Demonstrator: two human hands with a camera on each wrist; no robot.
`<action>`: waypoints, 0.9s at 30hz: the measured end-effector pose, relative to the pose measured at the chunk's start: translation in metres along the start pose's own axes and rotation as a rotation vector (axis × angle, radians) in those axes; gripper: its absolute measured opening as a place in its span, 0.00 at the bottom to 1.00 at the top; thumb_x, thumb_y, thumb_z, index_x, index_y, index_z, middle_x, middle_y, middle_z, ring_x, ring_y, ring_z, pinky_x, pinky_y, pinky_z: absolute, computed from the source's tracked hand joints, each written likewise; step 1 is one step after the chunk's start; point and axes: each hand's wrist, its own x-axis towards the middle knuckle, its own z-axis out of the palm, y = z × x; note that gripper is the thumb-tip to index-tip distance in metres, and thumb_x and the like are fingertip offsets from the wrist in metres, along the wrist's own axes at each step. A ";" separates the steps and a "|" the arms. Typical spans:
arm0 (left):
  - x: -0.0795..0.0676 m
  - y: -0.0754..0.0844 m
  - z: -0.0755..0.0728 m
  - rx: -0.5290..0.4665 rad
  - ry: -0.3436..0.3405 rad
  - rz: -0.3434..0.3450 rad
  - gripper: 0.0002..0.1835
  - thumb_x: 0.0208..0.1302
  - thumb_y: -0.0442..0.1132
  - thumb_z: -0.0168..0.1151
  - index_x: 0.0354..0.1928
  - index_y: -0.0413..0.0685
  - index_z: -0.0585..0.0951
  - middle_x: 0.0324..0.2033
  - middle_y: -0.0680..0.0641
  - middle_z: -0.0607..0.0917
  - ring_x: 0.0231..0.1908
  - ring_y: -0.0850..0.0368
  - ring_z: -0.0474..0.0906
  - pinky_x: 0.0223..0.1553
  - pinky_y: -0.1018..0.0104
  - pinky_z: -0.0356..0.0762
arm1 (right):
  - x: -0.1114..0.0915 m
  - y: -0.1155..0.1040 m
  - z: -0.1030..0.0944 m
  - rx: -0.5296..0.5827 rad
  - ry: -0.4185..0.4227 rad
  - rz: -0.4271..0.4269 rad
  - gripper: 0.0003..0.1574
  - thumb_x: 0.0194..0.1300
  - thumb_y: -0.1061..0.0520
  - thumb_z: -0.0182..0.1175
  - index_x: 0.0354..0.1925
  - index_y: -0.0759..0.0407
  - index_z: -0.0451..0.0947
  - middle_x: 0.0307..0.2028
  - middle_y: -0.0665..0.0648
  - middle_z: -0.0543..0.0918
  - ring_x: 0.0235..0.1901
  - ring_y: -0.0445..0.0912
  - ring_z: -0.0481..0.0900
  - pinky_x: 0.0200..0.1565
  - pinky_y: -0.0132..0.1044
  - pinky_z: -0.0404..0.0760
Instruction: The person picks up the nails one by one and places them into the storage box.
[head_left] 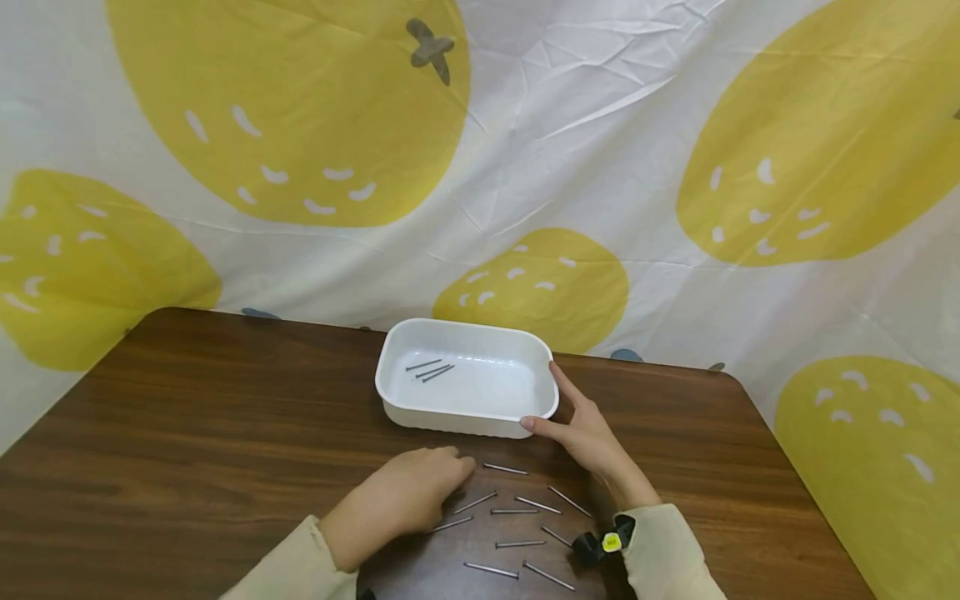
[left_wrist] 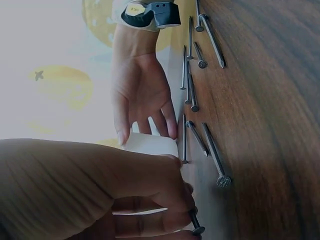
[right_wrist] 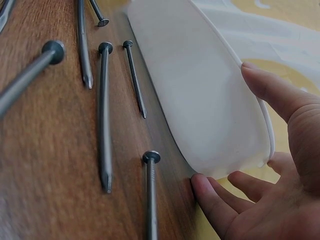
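A white plastic tray (head_left: 457, 417) sits toward the back of the table, with several nails (head_left: 435, 372) lying in its left half. My right hand (head_left: 588, 433) grips its right end. In the right wrist view the thumb (right_wrist: 270, 90) is on the rim and the fingers reach round the end wall near the table. My left hand (head_left: 408, 492) is low over the table in front of the tray. The left wrist view shows its fingers pinching a nail (left_wrist: 195, 221), head outward; the rest of that nail is hidden by the fingers.
Several loose nails (head_left: 514, 512) are scattered on the brown wooden table (head_left: 225, 417) between my arms, pointing various ways. A white cloth with yellow fruit shapes (head_left: 315, 117) hangs behind the table's back edge.
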 end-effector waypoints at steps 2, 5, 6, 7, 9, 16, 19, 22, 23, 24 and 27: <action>0.001 -0.001 -0.001 -0.014 0.013 0.015 0.17 0.44 0.24 0.71 0.32 0.50 0.77 0.29 0.50 0.82 0.29 0.52 0.82 0.32 0.59 0.80 | 0.000 0.000 0.000 0.001 0.000 -0.002 0.63 0.58 0.49 0.74 0.81 0.46 0.48 0.80 0.59 0.53 0.81 0.57 0.44 0.77 0.64 0.42; 0.004 -0.001 -0.001 -0.048 0.033 0.062 0.16 0.45 0.23 0.68 0.30 0.51 0.77 0.26 0.53 0.82 0.26 0.56 0.79 0.28 0.62 0.77 | -0.001 0.000 0.000 -0.002 0.000 -0.001 0.63 0.58 0.49 0.74 0.81 0.46 0.48 0.80 0.58 0.52 0.81 0.57 0.44 0.77 0.64 0.42; 0.006 -0.001 -0.001 -0.057 0.041 0.083 0.16 0.45 0.23 0.68 0.30 0.51 0.77 0.25 0.54 0.81 0.25 0.58 0.78 0.28 0.63 0.76 | -0.001 0.000 -0.001 -0.004 0.002 0.000 0.63 0.58 0.49 0.74 0.81 0.46 0.48 0.80 0.58 0.52 0.81 0.57 0.44 0.77 0.64 0.42; 0.007 -0.001 -0.001 -0.065 0.049 0.101 0.15 0.45 0.23 0.67 0.30 0.52 0.78 0.25 0.55 0.80 0.25 0.60 0.76 0.27 0.64 0.75 | -0.001 -0.001 -0.001 -0.005 0.003 0.000 0.63 0.58 0.49 0.74 0.81 0.47 0.48 0.80 0.58 0.52 0.80 0.57 0.44 0.77 0.64 0.42; 0.009 -0.001 -0.002 -0.076 0.067 0.129 0.14 0.47 0.25 0.67 0.30 0.52 0.79 0.25 0.55 0.80 0.25 0.61 0.75 0.27 0.66 0.74 | -0.001 -0.001 -0.001 -0.010 0.004 0.002 0.63 0.58 0.49 0.74 0.81 0.46 0.48 0.80 0.59 0.52 0.80 0.57 0.45 0.77 0.64 0.43; 0.010 -0.004 -0.004 -0.092 0.103 0.146 0.12 0.53 0.27 0.66 0.36 0.52 0.88 0.30 0.54 0.85 0.33 0.61 0.82 0.38 0.67 0.81 | -0.001 -0.002 -0.001 -0.026 -0.006 0.006 0.63 0.58 0.47 0.73 0.81 0.44 0.47 0.80 0.59 0.52 0.80 0.58 0.45 0.76 0.65 0.44; 0.010 -0.007 -0.005 -0.100 0.107 0.140 0.13 0.54 0.27 0.65 0.38 0.52 0.89 0.33 0.54 0.87 0.36 0.60 0.83 0.42 0.66 0.82 | -0.002 -0.002 -0.001 -0.026 -0.004 0.008 0.63 0.58 0.47 0.73 0.81 0.44 0.47 0.80 0.59 0.52 0.80 0.58 0.45 0.76 0.65 0.45; 0.010 -0.009 -0.007 -0.113 0.102 0.139 0.13 0.54 0.27 0.66 0.38 0.51 0.89 0.33 0.53 0.87 0.37 0.59 0.83 0.42 0.66 0.82 | -0.002 -0.002 -0.001 -0.031 -0.005 0.011 0.63 0.58 0.47 0.73 0.81 0.43 0.47 0.80 0.59 0.52 0.80 0.58 0.45 0.76 0.65 0.45; 0.010 -0.010 -0.007 -0.115 0.100 0.142 0.13 0.55 0.27 0.66 0.38 0.51 0.89 0.33 0.53 0.87 0.37 0.59 0.83 0.41 0.66 0.82 | -0.002 -0.003 -0.001 -0.034 -0.005 0.012 0.63 0.58 0.47 0.73 0.81 0.43 0.47 0.80 0.59 0.52 0.80 0.58 0.45 0.76 0.65 0.45; 0.011 -0.011 -0.008 -0.120 0.096 0.144 0.13 0.55 0.27 0.66 0.39 0.51 0.89 0.33 0.53 0.87 0.37 0.60 0.83 0.41 0.66 0.81 | -0.002 -0.003 -0.002 -0.039 -0.006 0.013 0.63 0.58 0.47 0.73 0.81 0.43 0.46 0.80 0.59 0.52 0.80 0.58 0.45 0.76 0.66 0.45; 0.012 -0.014 -0.010 -0.122 0.090 0.148 0.13 0.55 0.27 0.66 0.40 0.50 0.89 0.33 0.53 0.87 0.37 0.60 0.82 0.41 0.66 0.81 | -0.001 -0.003 -0.002 -0.051 -0.004 0.015 0.64 0.58 0.46 0.73 0.81 0.42 0.46 0.80 0.59 0.52 0.80 0.58 0.45 0.76 0.66 0.46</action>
